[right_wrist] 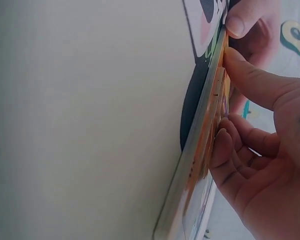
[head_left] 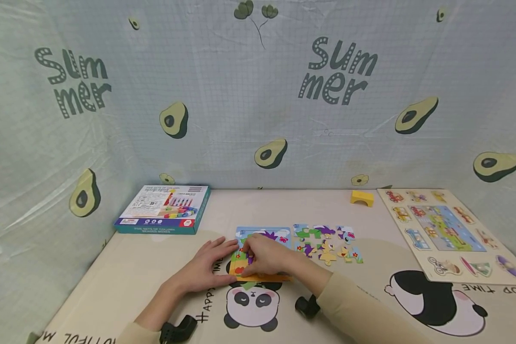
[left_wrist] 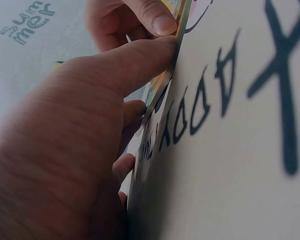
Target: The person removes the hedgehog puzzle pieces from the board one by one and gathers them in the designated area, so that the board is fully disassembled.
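A colourful puzzle board (head_left: 285,241) lies flat in the middle of the table, partly filled with pieces. My left hand (head_left: 208,267) rests at its left side with fingers spread, the thumb touching the near left corner. Over the board, my right hand (head_left: 264,255) has its thumb and fingertips around a puzzle piece (right_wrist: 221,90) near the left part. That piece is mostly hidden by the hand; in the right wrist view it sits slightly raised at the board's surface. Loose puzzle pieces (head_left: 327,258) lie just right of the board.
A flat toy box (head_left: 155,210) lies at the back left. A yellow arch block (head_left: 362,198) stands at the back right, beside a large wooden picture board (head_left: 434,262). The tablecloth bears a printed panda (head_left: 252,306) in front of the puzzle. A patterned curtain (head_left: 223,95) encloses the table.
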Motion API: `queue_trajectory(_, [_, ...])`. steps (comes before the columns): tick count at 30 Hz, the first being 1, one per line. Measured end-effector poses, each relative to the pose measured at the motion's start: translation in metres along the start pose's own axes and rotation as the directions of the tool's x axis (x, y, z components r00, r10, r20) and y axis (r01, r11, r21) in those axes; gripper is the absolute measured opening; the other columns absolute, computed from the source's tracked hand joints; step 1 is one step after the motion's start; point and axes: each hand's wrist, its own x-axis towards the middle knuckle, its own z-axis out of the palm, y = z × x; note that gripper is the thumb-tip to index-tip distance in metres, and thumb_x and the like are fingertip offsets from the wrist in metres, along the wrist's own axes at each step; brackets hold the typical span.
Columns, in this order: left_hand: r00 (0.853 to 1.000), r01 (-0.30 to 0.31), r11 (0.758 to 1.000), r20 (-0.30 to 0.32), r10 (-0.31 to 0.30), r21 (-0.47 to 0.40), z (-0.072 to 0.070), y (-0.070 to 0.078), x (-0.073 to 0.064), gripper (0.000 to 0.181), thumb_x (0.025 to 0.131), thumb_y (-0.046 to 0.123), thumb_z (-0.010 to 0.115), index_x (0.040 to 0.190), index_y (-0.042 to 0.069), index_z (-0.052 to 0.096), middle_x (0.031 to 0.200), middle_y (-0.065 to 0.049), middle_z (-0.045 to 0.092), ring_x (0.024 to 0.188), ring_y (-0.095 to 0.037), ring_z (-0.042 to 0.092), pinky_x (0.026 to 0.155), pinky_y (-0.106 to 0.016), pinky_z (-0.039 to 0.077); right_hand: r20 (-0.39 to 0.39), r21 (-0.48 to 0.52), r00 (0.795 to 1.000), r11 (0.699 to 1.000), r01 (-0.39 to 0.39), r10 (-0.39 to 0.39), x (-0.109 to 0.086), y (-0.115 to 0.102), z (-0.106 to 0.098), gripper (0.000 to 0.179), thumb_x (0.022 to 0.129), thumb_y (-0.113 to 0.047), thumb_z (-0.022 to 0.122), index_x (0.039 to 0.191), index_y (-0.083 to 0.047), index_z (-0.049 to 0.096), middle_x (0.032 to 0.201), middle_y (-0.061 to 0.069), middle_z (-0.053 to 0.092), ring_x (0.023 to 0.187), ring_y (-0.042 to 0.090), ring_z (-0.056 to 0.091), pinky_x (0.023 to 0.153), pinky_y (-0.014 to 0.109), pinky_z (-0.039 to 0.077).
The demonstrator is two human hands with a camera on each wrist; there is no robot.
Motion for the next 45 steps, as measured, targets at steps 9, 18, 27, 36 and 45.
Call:
queue_trajectory(9, [1.0, -0.003, 1.0, -0.001, 0.003, 0.003, 0.0011, -0.0007, -0.0003, 0.08, 0.083, 0.052, 0.075, 0.151, 0.017, 0.051, 0.156, 0.0, 0.043, 0.151, -0.035, 0.018, 0.117, -0.066, 0.01, -0.011, 0.111, 1.0, 0.994, 0.004, -0.003, 0.0008, 0.0008, -0.002, 0.037, 0.086, -0.027, 0.083, 0.106, -0.007, 0.059, 0.09, -0.003, 0.053, 0.08, 0.012, 0.052, 0.07, 0.023, 0.048])
queue_trajectory(18, [1.0, -0.003, 1.0, -0.004, 0.003, 0.003, 0.0001, 0.0002, 0.0, 0.079, 0.083, 0.052, 0.075, 0.15, 0.017, 0.051, 0.156, 0.0, 0.044, 0.151, -0.035, 0.019, 0.117, -0.065, 0.009, -0.04, 0.168, 0.999, 0.986, 0.014, -0.007, -0.0001, 0.0012, -0.0021, 0.03, 0.089, -0.02, 0.08, 0.106, -0.01, 0.056, 0.085, -0.003, 0.055, 0.074, 0.01, 0.052, 0.068, 0.022, 0.049])
queue_trajectory(27, [1.0, -0.012, 1.0, -0.003, 0.012, 0.011, 0.0005, -0.0017, 0.0004, 0.079, 0.084, 0.053, 0.074, 0.15, 0.017, 0.051, 0.156, 0.0, 0.044, 0.151, -0.035, 0.019, 0.117, -0.066, 0.009, -0.048, 0.221, 0.999, 0.975, 0.024, -0.014, -0.0013, 0.0004, -0.0028, 0.027, 0.09, -0.015, 0.078, 0.104, -0.013, 0.055, 0.082, -0.004, 0.056, 0.072, 0.01, 0.053, 0.065, 0.021, 0.049])
queue_trajectory(36, [1.0, -0.022, 1.0, -0.003, 0.022, 0.011, 0.0009, -0.0027, 0.0008, 0.079, 0.084, 0.054, 0.074, 0.15, 0.018, 0.051, 0.156, -0.001, 0.044, 0.15, -0.035, 0.02, 0.117, -0.066, 0.009, -0.06, 0.261, 0.998, 0.964, 0.044, -0.03, -0.0023, -0.0001, -0.0026, 0.024, 0.092, -0.01, 0.075, 0.104, -0.012, 0.055, 0.082, -0.004, 0.059, 0.074, 0.011, 0.055, 0.07, 0.022, 0.051])
queue_trajectory(45, [0.999, -0.037, 0.999, -0.007, 0.037, 0.004, 0.0005, -0.0032, 0.0006, 0.078, 0.084, 0.053, 0.074, 0.15, 0.017, 0.052, 0.156, -0.002, 0.044, 0.15, -0.036, 0.02, 0.116, -0.067, 0.011, -0.064, 0.328, 0.998, 0.944, 0.038, -0.018, -0.0038, 0.0011, -0.0067, 0.02, 0.094, -0.008, 0.072, 0.104, -0.011, 0.056, 0.083, -0.003, 0.061, 0.074, 0.012, 0.057, 0.066, 0.023, 0.051])
